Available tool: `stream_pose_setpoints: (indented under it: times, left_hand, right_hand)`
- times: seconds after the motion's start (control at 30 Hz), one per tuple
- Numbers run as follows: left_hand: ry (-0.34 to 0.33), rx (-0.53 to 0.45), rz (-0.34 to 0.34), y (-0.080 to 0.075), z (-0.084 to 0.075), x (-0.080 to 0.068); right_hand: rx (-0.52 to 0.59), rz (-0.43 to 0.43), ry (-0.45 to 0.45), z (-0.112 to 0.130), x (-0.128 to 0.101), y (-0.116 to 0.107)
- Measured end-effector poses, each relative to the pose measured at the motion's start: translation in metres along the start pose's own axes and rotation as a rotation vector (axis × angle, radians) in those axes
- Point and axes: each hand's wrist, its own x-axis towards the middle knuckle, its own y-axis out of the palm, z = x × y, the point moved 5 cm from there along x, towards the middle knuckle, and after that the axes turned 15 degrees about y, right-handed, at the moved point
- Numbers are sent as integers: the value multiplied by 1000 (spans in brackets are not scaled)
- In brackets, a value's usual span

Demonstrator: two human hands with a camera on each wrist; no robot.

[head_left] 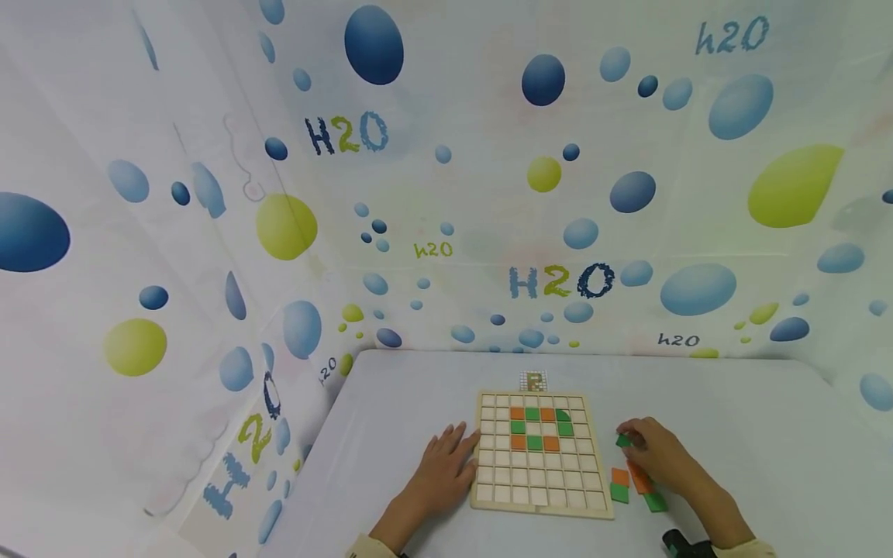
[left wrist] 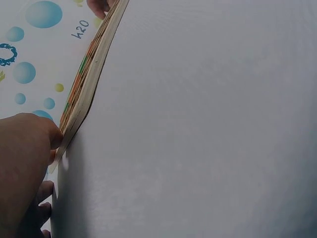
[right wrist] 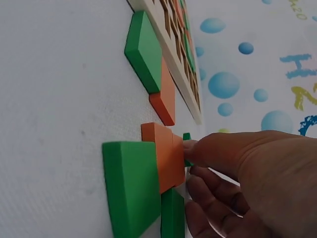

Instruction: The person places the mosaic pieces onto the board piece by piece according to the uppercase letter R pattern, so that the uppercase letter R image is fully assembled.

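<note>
A wooden grid board (head_left: 537, 484) lies on the white table, with orange and green tiles set in a ring near its top. My left hand (head_left: 456, 449) lies flat beside the board, fingers straight and touching its left edge (left wrist: 84, 89). My right hand (head_left: 628, 438) is to the right of the board and pinches a small green tile (head_left: 623, 440) just above the table. In the right wrist view the pinched green tile (right wrist: 186, 139) shows at my fingertips (right wrist: 198, 148), above loose orange (right wrist: 166, 156) and green (right wrist: 130, 186) tiles.
Loose tiles lie right of the board: an orange one (head_left: 620, 477), a green one (head_left: 618, 493), another orange (head_left: 639, 479) and a green (head_left: 654, 502). A small pattern card (head_left: 533, 380) sits beyond the board. Bubble-printed curtains enclose the table (head_left: 767, 434).
</note>
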Motion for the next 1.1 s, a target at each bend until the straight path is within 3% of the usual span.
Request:
stream_pose_setpoints:
  times: [0.37,0.63,0.9,1.1]
  left_hand:
    - [0,13,7,0,0,1]
    - [-15,20,7,2,2,0]
    - [-9,25,3,4,4,0]
    - [-5,34,1,4,4,1]
  right_hand:
    - [-90,-29,30,-4,6,-4]
    - [-57,-40,-24,-5,6,0]
    - [-27,19,47,-1,6,3]
    - [-13,4,56,6,2,7]
